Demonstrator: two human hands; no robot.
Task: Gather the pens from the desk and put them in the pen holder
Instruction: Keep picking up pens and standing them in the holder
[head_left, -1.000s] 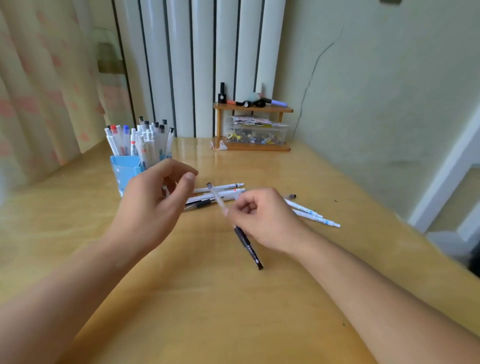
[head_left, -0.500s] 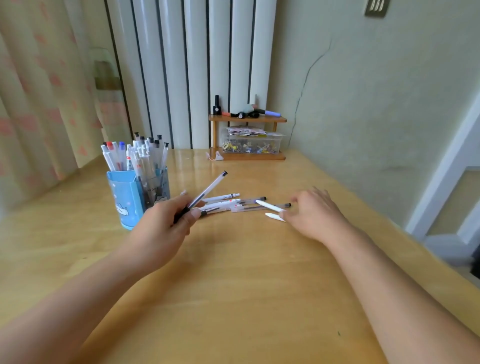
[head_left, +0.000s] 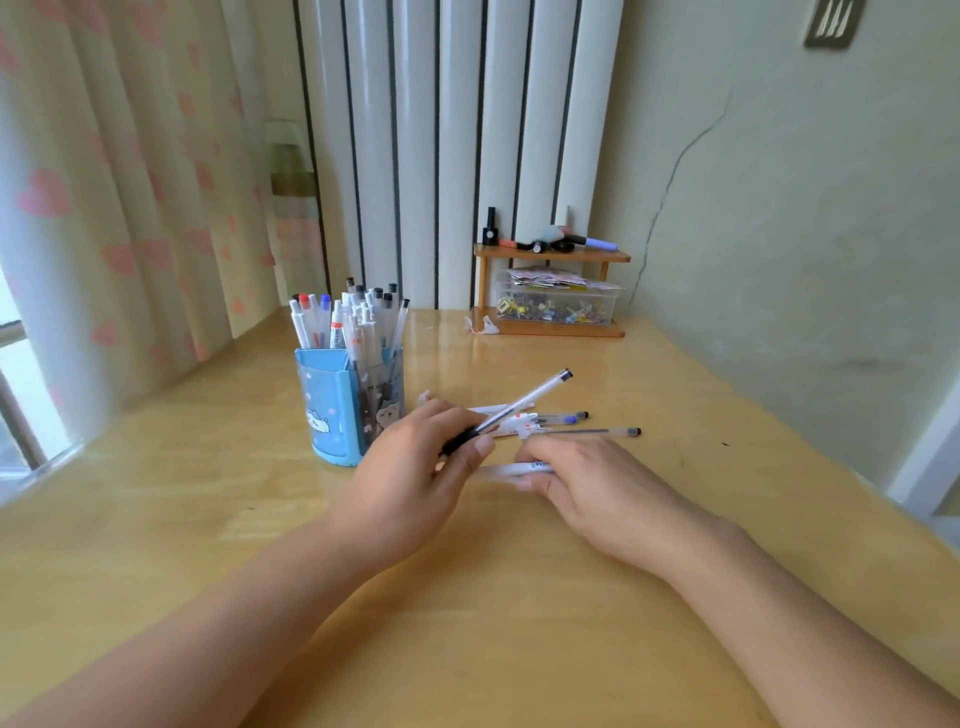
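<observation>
Desk (head_left: 519, 649): I see a glossy wooden top; loose pens lie on it just right of the holder.
Pen holder (head_left: 332, 410): blue, upright, already crowded with pens, near my left hand, so I judge I should aim for a gap between the caps.
Left hand (head_left: 410, 478): fingers curled round a clear pen (head_left: 519, 402) by its black grip, capped end tilted up and away.
Right hand (head_left: 592, 483): fingers curled over a white pen (head_left: 511, 469) low at the desk; I'd firm that hold before lifting.
Loose pens (head_left: 566, 423): slim, clear barrels, dark caps, touching in a fan beyond both hands; likely to roll.
</observation>
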